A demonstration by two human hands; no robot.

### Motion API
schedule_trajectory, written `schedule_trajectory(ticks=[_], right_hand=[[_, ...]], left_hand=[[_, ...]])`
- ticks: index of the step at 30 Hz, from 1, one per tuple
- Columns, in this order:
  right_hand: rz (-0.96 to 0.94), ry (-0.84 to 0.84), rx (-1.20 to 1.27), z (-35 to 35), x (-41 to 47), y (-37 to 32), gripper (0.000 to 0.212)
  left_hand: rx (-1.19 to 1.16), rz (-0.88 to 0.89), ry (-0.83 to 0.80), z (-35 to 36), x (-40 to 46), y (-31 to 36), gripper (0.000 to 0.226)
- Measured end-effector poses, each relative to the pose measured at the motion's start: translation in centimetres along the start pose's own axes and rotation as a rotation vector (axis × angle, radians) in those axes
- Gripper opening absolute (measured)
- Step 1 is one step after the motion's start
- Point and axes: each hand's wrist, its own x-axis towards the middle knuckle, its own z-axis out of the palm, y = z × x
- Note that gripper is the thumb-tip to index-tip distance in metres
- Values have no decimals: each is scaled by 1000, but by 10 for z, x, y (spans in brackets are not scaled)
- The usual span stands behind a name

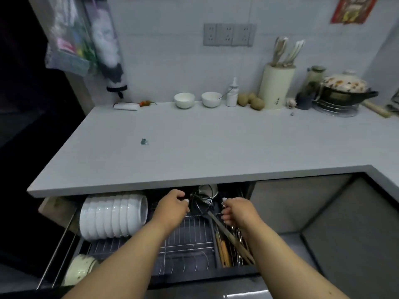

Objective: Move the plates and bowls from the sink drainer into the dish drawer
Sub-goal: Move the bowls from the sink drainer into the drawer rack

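Under the counter edge: pulled-out wire-rack dish drawer, both hands reaching into its far end.
Left hand: at 12 o'clock in the drawer, knuckles up, fingers curled downward; what they touch is hidden beneath the hand, so I cannot tell whether they grip anything.
Right hand: at 1 o'clock, just beside the utensil section, fingertips bent in loosely with pale nails showing; they look close to the metal skimmer ladle, contact unclear.
White bowls in drawer: one row stacked on its side at 10 o'clock, about eight rims countable, blur makes the count uncertain.
Cream speckled dish: one, at 8 o'clock near the drawer's front corner.
Wooden-handled utensils: a bundle lying lengthwise at 4 o'clock, number unclear.
Pale grey counter: two small white bowls side by side at the back wall, one white squeeze bottle, three brown potatoes, one cream knife block, one lidded floral pot.
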Motion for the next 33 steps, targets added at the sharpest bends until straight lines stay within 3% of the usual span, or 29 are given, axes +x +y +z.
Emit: schedule_trajectory(ticks=[11,19,27,31,33], right_hand=[[-59,184,222,-202,18,-25,24],[-71,460,262,-392,20,-31,17],[-73,693,425,-558,0,-8,8],[-50,784,474,-621,-13,5,18],[-53,838,503,-649,-20,6,9]], left_hand=[[-24,152,-250,178,15,141,16],[35,251,-455,346,7,240,19],[112,307,-667,505,-14,303,20],[157,321,-757,568,-31,321,21],[168,313,-781,594,-38,328,19]])
